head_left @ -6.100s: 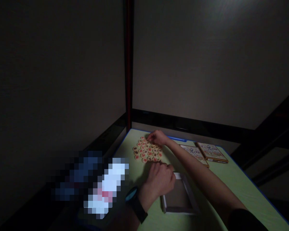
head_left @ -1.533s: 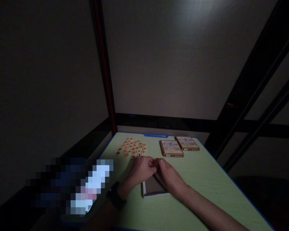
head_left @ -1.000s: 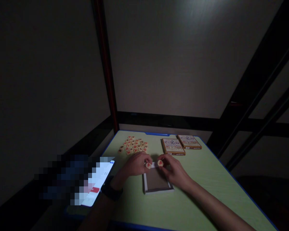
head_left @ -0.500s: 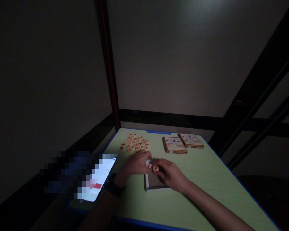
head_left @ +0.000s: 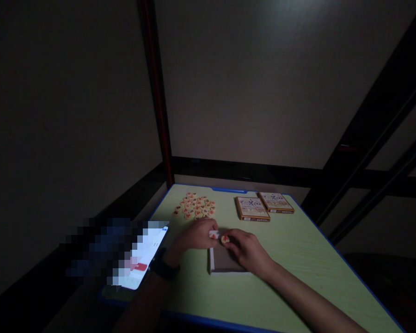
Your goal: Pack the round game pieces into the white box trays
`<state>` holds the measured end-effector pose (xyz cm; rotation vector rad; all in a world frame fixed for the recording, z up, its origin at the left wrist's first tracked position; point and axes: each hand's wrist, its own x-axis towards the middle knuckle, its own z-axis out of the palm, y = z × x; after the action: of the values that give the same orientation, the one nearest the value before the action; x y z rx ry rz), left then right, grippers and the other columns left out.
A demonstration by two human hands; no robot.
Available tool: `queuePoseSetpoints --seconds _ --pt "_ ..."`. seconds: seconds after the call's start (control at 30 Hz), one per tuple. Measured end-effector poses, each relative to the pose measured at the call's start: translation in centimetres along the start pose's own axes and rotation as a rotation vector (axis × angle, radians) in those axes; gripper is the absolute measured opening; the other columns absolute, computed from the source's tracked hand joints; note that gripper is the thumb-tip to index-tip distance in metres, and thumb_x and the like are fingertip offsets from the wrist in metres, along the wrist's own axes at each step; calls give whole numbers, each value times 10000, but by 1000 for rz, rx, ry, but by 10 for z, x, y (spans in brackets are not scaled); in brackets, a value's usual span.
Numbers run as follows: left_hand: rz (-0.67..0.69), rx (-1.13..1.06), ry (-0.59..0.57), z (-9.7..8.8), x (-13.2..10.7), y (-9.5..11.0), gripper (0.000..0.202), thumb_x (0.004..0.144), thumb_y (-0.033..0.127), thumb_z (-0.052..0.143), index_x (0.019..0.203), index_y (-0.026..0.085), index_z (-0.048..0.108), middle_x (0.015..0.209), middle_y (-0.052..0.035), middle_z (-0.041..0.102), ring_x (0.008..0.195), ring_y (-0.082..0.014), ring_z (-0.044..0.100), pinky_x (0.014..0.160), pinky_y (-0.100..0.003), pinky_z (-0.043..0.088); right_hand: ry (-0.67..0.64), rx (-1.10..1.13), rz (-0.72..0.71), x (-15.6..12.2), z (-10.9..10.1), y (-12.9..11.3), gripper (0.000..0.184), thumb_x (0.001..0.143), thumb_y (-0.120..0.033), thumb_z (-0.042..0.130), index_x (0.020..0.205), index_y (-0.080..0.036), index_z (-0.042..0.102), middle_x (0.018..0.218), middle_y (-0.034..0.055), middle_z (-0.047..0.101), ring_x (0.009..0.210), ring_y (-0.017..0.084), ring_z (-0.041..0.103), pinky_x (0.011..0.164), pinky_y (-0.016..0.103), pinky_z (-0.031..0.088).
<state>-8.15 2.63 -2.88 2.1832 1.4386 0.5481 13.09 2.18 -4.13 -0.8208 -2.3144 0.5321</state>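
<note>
1. Head view: a piece marked in red, the right piece (head_left: 225, 239), is gripped between the thumb and fingers of the right hand (head_left: 248, 251), with its marked face turned to the camera.
2. Another red-marked one, the left piece (head_left: 213, 236), is held at the fingertips of the left hand (head_left: 196, 234), though it is partly hidden and blurred.
3. Both hands are bent inward, and their fingertips are brought near each other over the far part of the tray (head_left: 225, 260), whose right side is covered by the right hand.
4. Beyond the left hand, loose pieces (head_left: 196, 208) with red and dark marks are spread on the green worktop (head_left: 298, 263).
5. Two printed boxes, the near box (head_left: 253, 207) and the far box (head_left: 276, 202), are set side by side farther right.
6. A dark watch (head_left: 165, 265) is worn on the left wrist; beside it a lit phone (head_left: 152, 247) is partly blurred out.
</note>
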Motion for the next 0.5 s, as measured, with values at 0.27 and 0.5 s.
queuePoseSetpoints --seconds 0.27,0.5 --pt "-29 -188 -156 -1 2 0 236 662 199 621 893 162 589 804 -2 637 600 -111 592 507 -199 430 36 -42 -148 10 5 6 101 888 -171 621 980 -200 651 953 67 722 866 207 649 787 318 516" --pt "20 -133 -108 2 3 1 262 658 214 647 912 171 601 850 -18 656 772 -157 609 628 -221 461 -66 -9 -146 14 7 7 120 891 -139 594 975 -203 652 1057 82 675 983 204 647 854 309 522"
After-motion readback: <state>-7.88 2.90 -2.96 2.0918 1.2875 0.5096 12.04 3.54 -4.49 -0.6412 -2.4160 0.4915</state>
